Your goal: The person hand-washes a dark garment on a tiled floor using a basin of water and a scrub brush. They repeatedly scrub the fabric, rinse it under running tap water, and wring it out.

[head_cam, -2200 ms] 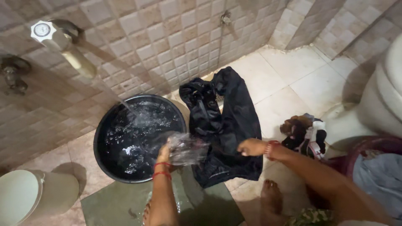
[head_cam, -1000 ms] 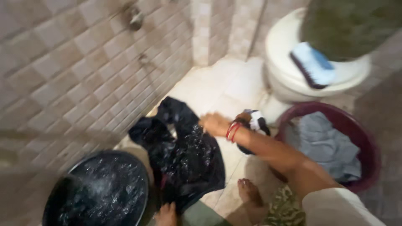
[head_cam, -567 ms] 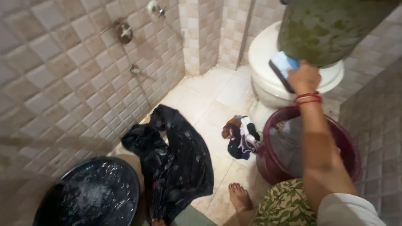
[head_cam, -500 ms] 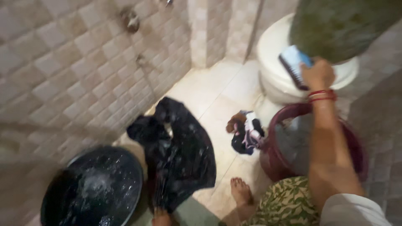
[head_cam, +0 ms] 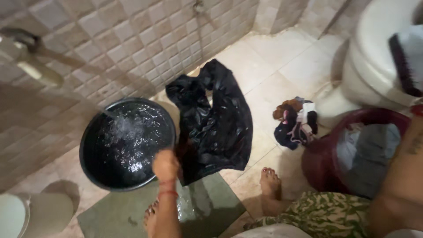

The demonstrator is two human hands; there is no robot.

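Note:
A wet black garment [head_cam: 216,123] lies spread on the tiled floor beside a black bucket [head_cam: 84,150] full of water. My left hand [head_cam: 165,165] is a closed fist at the garment's lower left edge, right by the bucket's rim, and seems to grip the cloth. My right forearm [head_cam: 403,172] stretches up along the right edge; its hand is out of frame. A scrubbing brush [head_cam: 403,59] with dark bristles shows on the white toilet [head_cam: 368,66] at the top right.
A wall tap [head_cam: 33,70] runs water into the bucket. A maroon tub [head_cam: 319,161] holds grey cloth beside the toilet, with a small pile of clothes [head_cam: 294,123] in front. My feet rest by a wet green mat [head_cam: 119,216]. A pale container [head_cam: 26,216] stands bottom left.
My right hand left the black garment, reached up to the toilet and took hold of the brush. The view has swung back down to the bucket, and that hand is now out of frame.

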